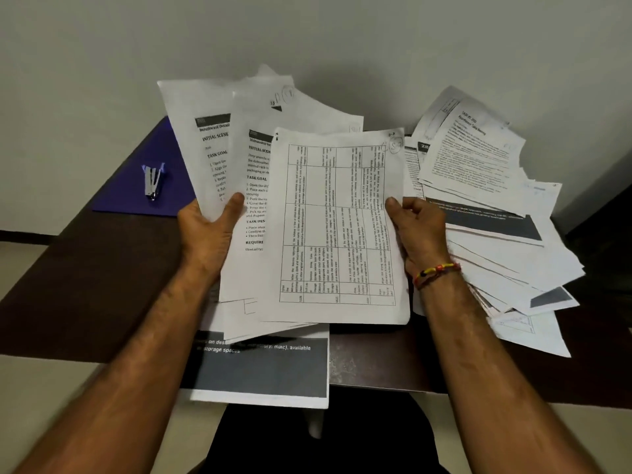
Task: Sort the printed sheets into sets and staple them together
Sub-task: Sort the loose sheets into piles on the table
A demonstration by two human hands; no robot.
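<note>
With the left hand (208, 230) gripping the fanned sheets (246, 186) and the right hand (419, 230) pinching the table sheet (337, 227), match headings before reaching for the stapler (153, 181).

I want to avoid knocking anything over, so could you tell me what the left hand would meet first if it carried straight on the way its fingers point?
Probably nothing solid: the left hand points up and away behind its fanned sheets, toward the wall. The stapler lies off to the left. Depth is unclear.
</note>
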